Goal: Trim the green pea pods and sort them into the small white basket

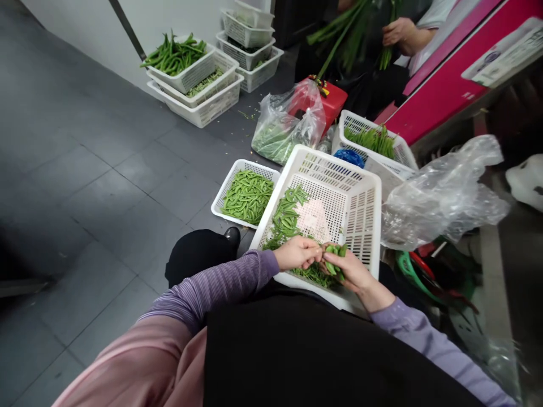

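My right hand is closed around a small bunch of green pea pods. Right beside it, my left hand is closed in a pinch at the edge of that bunch; what lies between its fingertips is too small to make out. Both hands are over the near end of a large white plastic basket. Inside the basket, loose pods lie along the left, with thin green trimmings under my hands. To its left stands a smaller white basket full of pods.
A clear bag of greens and a red container stand beyond. Stacked baskets line the wall. At top right a co-worker's hand holds long green stalks. A crumpled plastic bag lies at right.
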### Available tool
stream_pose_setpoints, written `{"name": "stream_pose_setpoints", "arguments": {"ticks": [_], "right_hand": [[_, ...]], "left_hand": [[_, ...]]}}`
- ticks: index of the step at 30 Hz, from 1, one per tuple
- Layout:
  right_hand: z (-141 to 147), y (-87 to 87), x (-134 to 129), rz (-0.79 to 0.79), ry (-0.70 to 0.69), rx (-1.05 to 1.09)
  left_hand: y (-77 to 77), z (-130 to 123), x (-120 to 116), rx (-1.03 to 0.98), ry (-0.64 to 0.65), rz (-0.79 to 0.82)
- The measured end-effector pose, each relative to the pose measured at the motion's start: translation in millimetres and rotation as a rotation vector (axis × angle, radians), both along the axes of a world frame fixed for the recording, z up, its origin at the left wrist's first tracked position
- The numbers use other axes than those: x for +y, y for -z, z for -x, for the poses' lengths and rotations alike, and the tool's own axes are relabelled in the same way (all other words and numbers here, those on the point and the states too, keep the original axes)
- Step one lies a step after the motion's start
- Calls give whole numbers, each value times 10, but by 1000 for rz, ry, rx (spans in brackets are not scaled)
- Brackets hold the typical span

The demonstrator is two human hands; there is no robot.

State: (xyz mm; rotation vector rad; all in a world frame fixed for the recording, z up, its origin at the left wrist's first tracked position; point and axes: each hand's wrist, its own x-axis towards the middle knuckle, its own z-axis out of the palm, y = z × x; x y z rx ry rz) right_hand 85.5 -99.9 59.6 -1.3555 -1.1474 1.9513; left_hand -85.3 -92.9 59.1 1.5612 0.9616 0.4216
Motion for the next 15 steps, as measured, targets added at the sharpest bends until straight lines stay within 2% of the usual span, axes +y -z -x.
{"name": "stream_pose_setpoints", "arguments": {"ticks": [2, 4, 6, 8, 10, 12, 15], "right_hand": [[38, 112, 136, 162, 246, 142], [75, 196, 352, 296, 451, 162], [139, 205, 608, 371, 541, 148], [269, 126, 857, 396, 452, 158], [491, -7, 1077, 393, 280, 181], [795, -132, 1278, 375, 143, 177], [1304, -200, 1576, 346, 37, 123]], "left_hand": [[26, -23, -39, 79, -34, -69], [66, -47, -105, 307, 104, -172], [104, -54, -166, 516, 294, -249], [131, -41, -193, 590, 348, -311], [151, -15, -180, 575, 293, -345], [174, 7, -150, 577, 267, -334], [232, 7, -128, 576, 351, -286]]}}
